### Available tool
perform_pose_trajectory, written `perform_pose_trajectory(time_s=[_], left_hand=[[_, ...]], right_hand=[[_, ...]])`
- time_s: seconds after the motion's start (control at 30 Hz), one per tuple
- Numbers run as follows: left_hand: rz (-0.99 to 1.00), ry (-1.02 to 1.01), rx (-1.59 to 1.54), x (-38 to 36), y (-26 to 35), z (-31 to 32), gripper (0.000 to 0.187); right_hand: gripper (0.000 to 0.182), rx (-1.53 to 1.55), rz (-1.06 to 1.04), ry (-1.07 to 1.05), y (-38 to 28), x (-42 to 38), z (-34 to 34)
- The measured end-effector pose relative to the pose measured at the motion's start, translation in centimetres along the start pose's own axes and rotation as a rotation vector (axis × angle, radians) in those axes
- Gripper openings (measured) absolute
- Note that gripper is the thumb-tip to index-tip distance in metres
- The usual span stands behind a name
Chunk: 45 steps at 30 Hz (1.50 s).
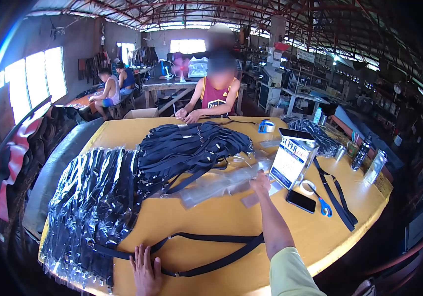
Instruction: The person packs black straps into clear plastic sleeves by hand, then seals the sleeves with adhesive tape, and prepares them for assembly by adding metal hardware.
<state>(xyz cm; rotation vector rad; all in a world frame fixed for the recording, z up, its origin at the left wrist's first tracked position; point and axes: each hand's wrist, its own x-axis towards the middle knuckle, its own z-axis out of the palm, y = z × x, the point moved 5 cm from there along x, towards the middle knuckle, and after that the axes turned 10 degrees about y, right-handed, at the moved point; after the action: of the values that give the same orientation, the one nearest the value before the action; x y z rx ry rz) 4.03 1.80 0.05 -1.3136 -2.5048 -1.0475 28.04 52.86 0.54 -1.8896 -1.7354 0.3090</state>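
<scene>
My left hand (146, 272) lies open at the table's near edge, its fingertips against a black strap (221, 266) with small metal fittings, laid out in a long loop. My right hand (260, 182) is stretched forward, fingers closed at the edge of the clear plastic bags (216, 186) spread across the middle. Its fingertips are small in view and partly hidden. Left of the bags rises a big pile of loose black straps (186, 153). Closer on the left, many black straps in shiny clear wrappers (90, 212) lie in rows.
Right of my right hand stands a white box (290, 160), near a phone (300, 201), a tape roll (308, 187) and blue-handled scissors (325, 207). Another strap (337, 197), bottles (362, 153) and a tape dispenser (266, 126) lie beyond. A person (216, 96) sits across the yellow table (172, 222).
</scene>
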Motion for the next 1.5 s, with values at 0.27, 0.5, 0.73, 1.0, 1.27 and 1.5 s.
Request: perform_pose_trajectory(time_s=[0.27,0.5,0.73,1.0,1.27,1.5], left_hand=[[-0.025,0.101,-0.075,0.6,1.3,-1.2,0.04],[0.119,0.207,-0.516,1.4,5.4,-2.9,0.031],[-0.065,-0.269,-0.995,-1.5,11.8,1.1,0.029],[0.115,0.006,-0.856,-2.4,9.9,-0.8,0.01],[0.337,-0.346,-0.838,-0.9,9.3,-6.8,0.014],[0.093,0.095,-0.978,0.7,3.5,-10.2,0.029]], right_hand=[[0.06,0.946,0.138,-0.497,-1.1,-4.5,-5.4],[0.051,1.229,0.211,-0.758,-4.7,-20.6,-11.8],[0.048,1.268,0.027,-0.587,-4.5,-34.7,-11.7],[0.052,1.194,-0.115,-0.505,-2.9,-39.0,-11.6],[0.047,0.857,-1.036,-0.6,-5.0,-37.5,-16.5],[0.027,0.593,-0.873,-0.881,2.9,-36.3,-17.7]])
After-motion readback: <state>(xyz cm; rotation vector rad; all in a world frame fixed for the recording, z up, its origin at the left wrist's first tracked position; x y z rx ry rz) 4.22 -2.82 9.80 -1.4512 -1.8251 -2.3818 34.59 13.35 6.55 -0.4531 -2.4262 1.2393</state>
